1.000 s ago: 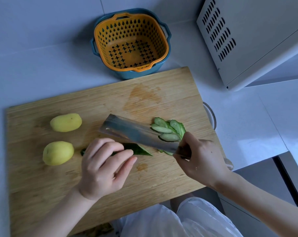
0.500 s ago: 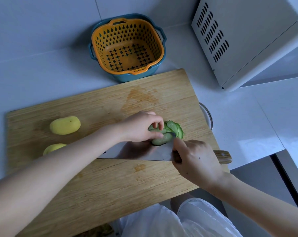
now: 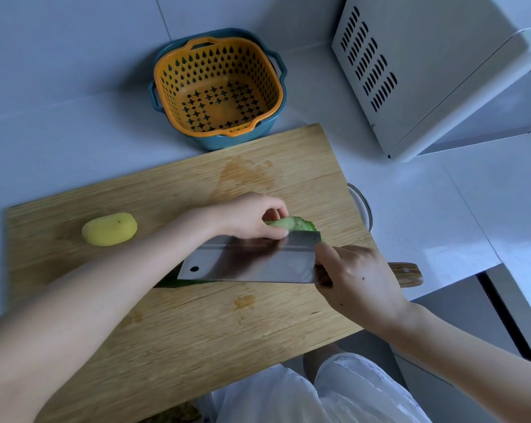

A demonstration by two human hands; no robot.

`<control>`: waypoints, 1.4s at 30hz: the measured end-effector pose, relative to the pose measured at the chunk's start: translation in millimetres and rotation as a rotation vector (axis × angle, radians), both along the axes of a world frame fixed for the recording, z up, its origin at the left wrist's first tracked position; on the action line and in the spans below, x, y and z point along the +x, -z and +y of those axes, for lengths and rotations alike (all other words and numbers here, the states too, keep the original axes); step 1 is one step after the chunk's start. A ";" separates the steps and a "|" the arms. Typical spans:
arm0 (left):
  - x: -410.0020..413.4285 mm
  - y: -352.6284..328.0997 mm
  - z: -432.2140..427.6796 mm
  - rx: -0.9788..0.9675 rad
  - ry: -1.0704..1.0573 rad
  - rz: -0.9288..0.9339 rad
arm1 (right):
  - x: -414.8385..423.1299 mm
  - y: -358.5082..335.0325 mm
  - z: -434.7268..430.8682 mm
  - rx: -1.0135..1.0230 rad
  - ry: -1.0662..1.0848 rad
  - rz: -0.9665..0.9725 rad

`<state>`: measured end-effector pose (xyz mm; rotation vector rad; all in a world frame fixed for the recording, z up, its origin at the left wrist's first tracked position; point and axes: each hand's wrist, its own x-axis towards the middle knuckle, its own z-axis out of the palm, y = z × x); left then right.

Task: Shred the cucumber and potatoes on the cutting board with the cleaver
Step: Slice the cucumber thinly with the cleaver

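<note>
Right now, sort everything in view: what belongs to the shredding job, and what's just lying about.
Job: cleaver, cucumber slices, potato, cutting board.
Lying about: orange strainer basket, white appliance.

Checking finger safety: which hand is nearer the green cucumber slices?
Left. The left hand holds the green cucumber slices; the right hand grips the steel cleaver beside them.

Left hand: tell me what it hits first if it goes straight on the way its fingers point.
The cucumber slices, which the left hand is pinching. Beyond them lies bare cutting board, then probably a round rim past the board's right edge; depth is unclear.
</note>
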<state>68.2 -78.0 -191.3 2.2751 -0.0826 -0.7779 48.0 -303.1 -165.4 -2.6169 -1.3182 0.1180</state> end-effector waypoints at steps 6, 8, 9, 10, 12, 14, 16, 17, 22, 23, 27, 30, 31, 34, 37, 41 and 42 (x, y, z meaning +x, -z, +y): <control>11.5 8.4 7.8 0.132 0.144 -0.059 | 19.5 -13.0 -23.9 -0.047 0.026 0.094; 13.1 13.1 10.3 0.153 0.185 -0.056 | 29.3 -22.6 -33.7 -0.085 0.061 0.129; 13.9 13.4 11.7 0.148 0.180 -0.056 | 34.4 -26.6 -38.1 -0.100 0.088 0.151; 14.8 12.2 13.6 0.133 0.161 -0.054 | 39.4 -30.4 -41.9 -0.106 0.126 0.183; 16.2 6.7 20.4 0.075 0.097 -0.034 | 48.4 -35.5 -47.1 -0.104 0.210 0.247; 14.1 -0.5 32.4 0.033 0.012 -0.023 | 54.7 -39.2 -49.9 -0.077 0.270 0.305; 7.2 -5.5 48.2 0.026 -0.075 -0.050 | 56.7 -41.9 -48.5 -0.015 0.313 0.358; 1.5 -6.3 56.4 0.037 -0.113 -0.064 | 55.9 -42.4 -46.1 0.026 0.326 0.391; -45.2 6.7 72.9 0.160 -0.297 -0.266 | 39.7 -38.9 -24.0 0.201 0.383 0.631; -58.2 10.6 69.0 0.152 -0.326 -0.352 | 35.2 -38.1 -19.0 0.216 0.388 0.670; -108.5 22.8 38.8 0.116 -0.339 -0.702 | 12.1 -30.7 1.5 0.150 0.325 0.594; -135.1 40.5 17.4 0.174 -0.274 -0.880 | -9.8 -22.4 15.6 0.017 0.211 0.470; -141.2 47.4 12.5 0.205 -0.261 -0.925 | -16.5 -19.2 18.9 -0.027 0.186 0.452; -152.1 66.2 4.5 0.262 -0.226 -1.032 | -30.9 -11.1 24.3 -0.082 0.146 0.414; -151.8 79.3 5.0 0.262 -0.223 -1.100 | -37.4 -9.3 27.8 -0.083 0.106 0.350; -144.9 88.1 5.7 0.262 -0.245 -1.135 | -37.9 -11.3 31.3 -0.124 0.095 0.288; -143.5 88.7 5.7 0.261 -0.242 -1.141 | -37.7 -11.4 30.9 -0.119 0.093 0.274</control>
